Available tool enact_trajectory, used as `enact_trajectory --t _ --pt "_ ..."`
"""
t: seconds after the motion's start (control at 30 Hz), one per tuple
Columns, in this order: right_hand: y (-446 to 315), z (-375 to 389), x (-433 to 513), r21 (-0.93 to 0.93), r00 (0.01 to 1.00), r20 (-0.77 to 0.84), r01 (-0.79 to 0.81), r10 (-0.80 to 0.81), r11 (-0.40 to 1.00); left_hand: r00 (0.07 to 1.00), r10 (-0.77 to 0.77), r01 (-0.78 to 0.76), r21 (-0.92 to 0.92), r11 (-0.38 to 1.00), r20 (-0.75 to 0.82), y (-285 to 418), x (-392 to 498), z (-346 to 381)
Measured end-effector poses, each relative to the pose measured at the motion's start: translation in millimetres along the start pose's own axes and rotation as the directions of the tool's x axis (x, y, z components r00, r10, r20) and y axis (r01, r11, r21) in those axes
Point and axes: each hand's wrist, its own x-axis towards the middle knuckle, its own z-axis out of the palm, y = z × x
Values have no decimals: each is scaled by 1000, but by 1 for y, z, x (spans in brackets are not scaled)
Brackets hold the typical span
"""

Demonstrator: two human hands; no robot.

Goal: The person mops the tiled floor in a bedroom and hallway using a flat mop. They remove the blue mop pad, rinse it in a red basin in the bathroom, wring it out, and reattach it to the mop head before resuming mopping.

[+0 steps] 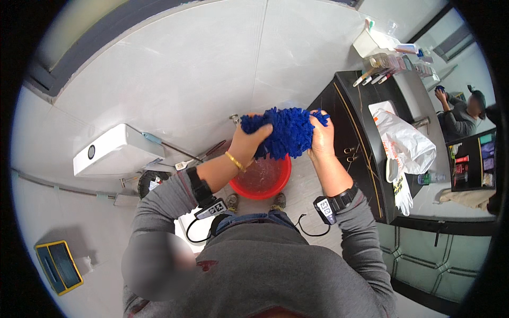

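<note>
A shaggy blue chenille cloth or mop pad [292,133] is stretched between my two hands above a red plastic basin [281,187]. My left hand [247,143] grips its left end, with the thumb lying across the top. At the other end, my right hand [321,133] is closed around the pile, and a tuft pokes out past the fingers. Below, the basin on the floor holds cloudy water [262,175]. Most of the fingers of both hands are hidden behind the blue pile.
To the right stands a black vanity cabinet [338,115], bearing a white plastic bag [409,139], white gloves [403,196] and a faucet [421,123]. A white toilet tank [119,151] is at left, near a pole [179,149] and a black-lined bin [149,181]. A mirror [457,83] reflects a person.
</note>
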Motion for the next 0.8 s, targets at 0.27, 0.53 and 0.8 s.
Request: enact_trajectory --t 0.27,0.53,0.8 --pt "-57 41 -16 -495 495 755 860 -430 121 903 -274 320 -92 943 332 6 52 14" --pt "-53 40 -37 -177 179 984 972 2 -154 881 -420 359 270 893 218 2 86 17" --pt "-2 4 -31 326 -247 870 937 427 -122 965 -124 -83 717 692 232 -28 80 33"
